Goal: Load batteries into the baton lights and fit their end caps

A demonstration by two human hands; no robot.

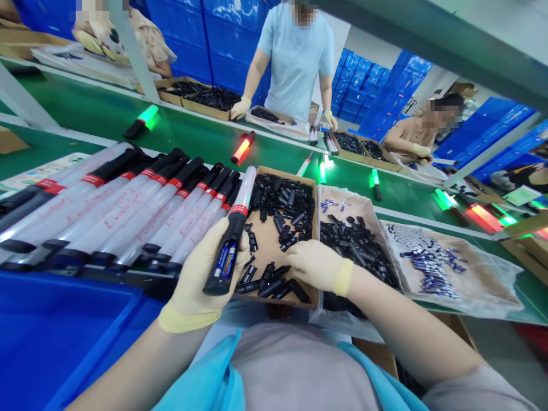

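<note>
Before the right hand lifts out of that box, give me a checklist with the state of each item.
1. Left hand has a firm grip on the baton: ok, its fingers wrap the black handle.
2. Batteries sit in the baton handle: ok, two blue cells show in the open end.
3. Right hand is on the black caps in the cardboard box: ok, it rests on the near pile.
4. Right hand has picked exactly one cap: cannot tell, the fingers hide it.
5. Baton is unlit: ok, its clear tube shows no glow.
6. Finished batons lie stacked left of the box: ok.
</note>
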